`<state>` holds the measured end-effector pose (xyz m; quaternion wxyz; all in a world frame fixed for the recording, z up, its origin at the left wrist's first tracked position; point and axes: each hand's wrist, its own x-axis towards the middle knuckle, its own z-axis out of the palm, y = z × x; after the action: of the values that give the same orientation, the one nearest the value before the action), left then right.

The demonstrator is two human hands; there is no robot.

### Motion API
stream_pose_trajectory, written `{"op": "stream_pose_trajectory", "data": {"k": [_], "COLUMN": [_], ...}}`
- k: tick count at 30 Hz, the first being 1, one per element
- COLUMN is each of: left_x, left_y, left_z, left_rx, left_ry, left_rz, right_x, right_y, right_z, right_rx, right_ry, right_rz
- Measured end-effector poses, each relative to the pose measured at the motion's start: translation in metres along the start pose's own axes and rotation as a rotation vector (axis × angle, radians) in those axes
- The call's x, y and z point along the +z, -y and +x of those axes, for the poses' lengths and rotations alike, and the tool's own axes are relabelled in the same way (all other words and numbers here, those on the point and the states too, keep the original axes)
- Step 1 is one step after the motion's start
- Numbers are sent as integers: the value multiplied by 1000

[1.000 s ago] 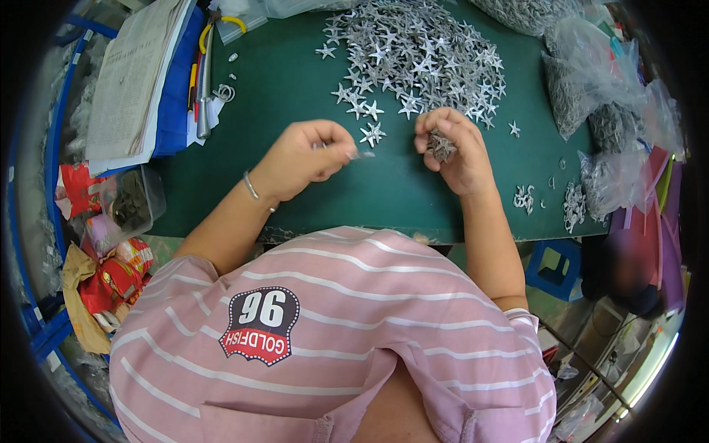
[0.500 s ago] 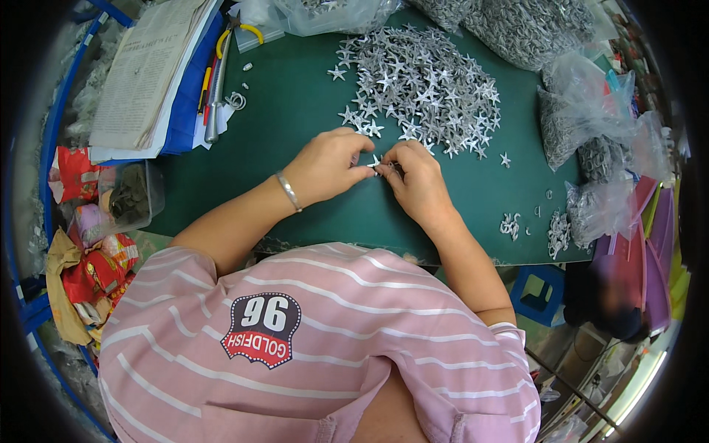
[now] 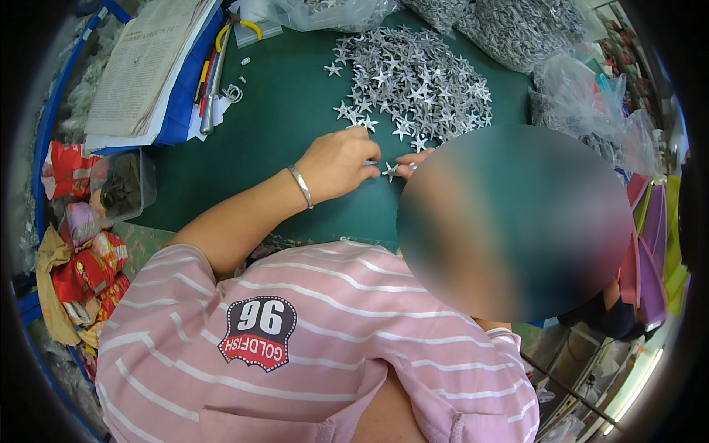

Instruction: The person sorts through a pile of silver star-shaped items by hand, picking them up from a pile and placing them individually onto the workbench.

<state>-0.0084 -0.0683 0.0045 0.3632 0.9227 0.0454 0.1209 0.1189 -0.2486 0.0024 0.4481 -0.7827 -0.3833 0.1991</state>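
Silver-grey star-shaped metal pieces lie in a large pile on the green tabletop, just beyond my hands. My right hand shows only its fingertips; a blurred oval covers the rest. Those fingertips pinch one star-shaped piece at its edge, in the gap between the hands. My left hand, with a silver bangle on its wrist, has thumb and forefinger closed beside that piece. Something small and grey shows between them, too hidden to name.
Clear plastic bags of grey pieces stand at the back right. Yellow-handled pliers and a metal rod lie beside a newspaper stack. A clear plastic box and red packets sit at the left.
The star-shaped piece has moved slightly right and away from my left fingers, along with my right fingertips. The blurred oval now covers most of my right hand and forearm.
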Motion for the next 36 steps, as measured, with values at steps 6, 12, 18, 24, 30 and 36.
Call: {"op": "stream_pose_trajectory", "data": {"k": [6, 12, 18, 24, 30, 36], "left_x": [7, -18, -38, -12, -7, -24], "left_y": [10, 12, 24, 27, 27, 22], "left_z": [-12, 8, 11, 13, 10, 4], "left_rx": [149, -459, -453, -39, -2, -70], "left_ry": [-7, 20, -227, -250, -111, -59], "left_rz": [121, -1130, -1515, -64, 118, 85], "right_x": [22, 4, 44, 25, 10, 41], "right_y": [2, 9, 29, -7, 17, 33], "right_z": [0, 27, 51, 56, 57, 72], "right_rx": [-337, 246, -133, -216, 144, -118], "right_ry": [32, 58, -61, -42, -24, -17], "right_rz": [-226, 772, -586, 177, 1043, -283]}}
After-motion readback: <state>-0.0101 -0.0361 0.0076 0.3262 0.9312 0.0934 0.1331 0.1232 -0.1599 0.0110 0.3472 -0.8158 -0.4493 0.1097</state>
